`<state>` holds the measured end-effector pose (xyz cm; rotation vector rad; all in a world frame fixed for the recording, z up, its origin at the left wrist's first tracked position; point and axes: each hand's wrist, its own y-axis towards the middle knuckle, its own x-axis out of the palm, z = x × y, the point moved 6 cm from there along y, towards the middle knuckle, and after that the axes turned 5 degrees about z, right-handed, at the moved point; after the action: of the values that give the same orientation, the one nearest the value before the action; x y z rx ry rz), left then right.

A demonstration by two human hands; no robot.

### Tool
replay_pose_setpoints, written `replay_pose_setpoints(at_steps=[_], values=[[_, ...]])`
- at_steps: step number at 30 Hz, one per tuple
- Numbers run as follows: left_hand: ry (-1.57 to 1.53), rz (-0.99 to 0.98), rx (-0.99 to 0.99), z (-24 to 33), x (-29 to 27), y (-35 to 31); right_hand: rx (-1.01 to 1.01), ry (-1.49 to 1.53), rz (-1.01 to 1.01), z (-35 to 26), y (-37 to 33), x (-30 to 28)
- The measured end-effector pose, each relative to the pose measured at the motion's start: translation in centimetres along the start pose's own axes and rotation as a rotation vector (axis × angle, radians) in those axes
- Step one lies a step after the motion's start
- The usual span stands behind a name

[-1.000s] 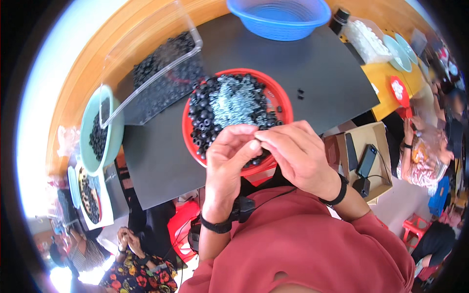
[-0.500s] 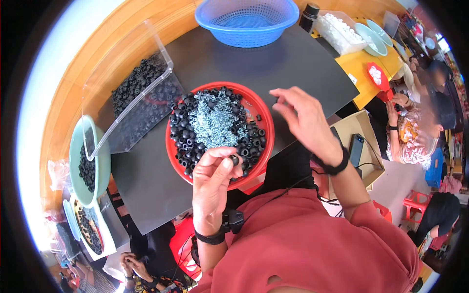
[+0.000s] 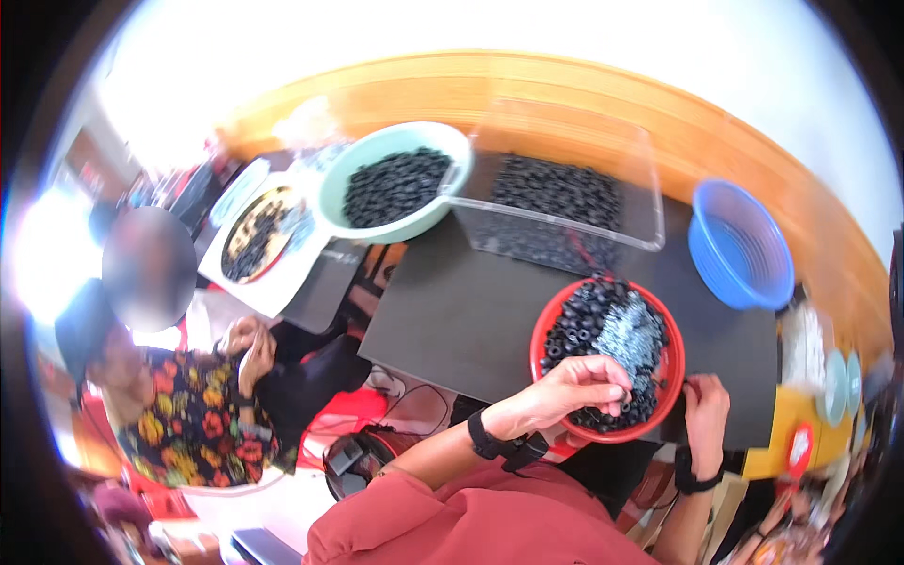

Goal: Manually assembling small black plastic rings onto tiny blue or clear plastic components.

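Observation:
A red basin [image 3: 540,350] on the dark table holds many small black ring-shaped plastic parts [image 3: 576,325] and a heap of small pale metal springs [image 3: 629,331]. Over the basin's near side, my left hand [image 3: 576,388] pinches one small black part between thumb and fingertips. Just outside the basin's right rim is my right hand [image 3: 706,414], its fingers loosely bent and apart, with nothing visible in them. Both wrists wear black bands.
Behind the basin stands a clear plastic bin [image 3: 565,212] of black parts, with a pale green basin [image 3: 330,202] left of it. A blue basket [image 3: 742,247] is at the right. On the left sits another person [image 3: 193,414], hands together, near a tray [image 3: 252,235] of black parts.
The view has swung left, so the basin sits further right. My right hand has come down beside the basin's rim. The left hand keeps its pinch on the black part.

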<state>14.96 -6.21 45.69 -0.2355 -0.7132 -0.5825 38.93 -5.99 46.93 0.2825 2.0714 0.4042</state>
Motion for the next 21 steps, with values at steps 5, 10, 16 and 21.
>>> replay_pose_setpoints(at_steps=[5,10,16,21], values=[[-0.018,0.010,0.173,1.7,0.1,-1.4,0.148,0.155,0.075,-3.1,-0.8,-3.5],[-0.072,0.007,0.154,-0.1,1.1,-0.6,-0.017,0.362,0.071,-10.4,-1.9,-4.5],[-0.108,0.071,0.119,-1.2,2.5,-1.1,-0.267,0.330,0.073,-14.1,-3.0,-2.7],[0.043,0.170,0.034,-0.3,2.1,-1.2,-0.403,0.291,0.217,-14.6,-3.0,-3.0]])
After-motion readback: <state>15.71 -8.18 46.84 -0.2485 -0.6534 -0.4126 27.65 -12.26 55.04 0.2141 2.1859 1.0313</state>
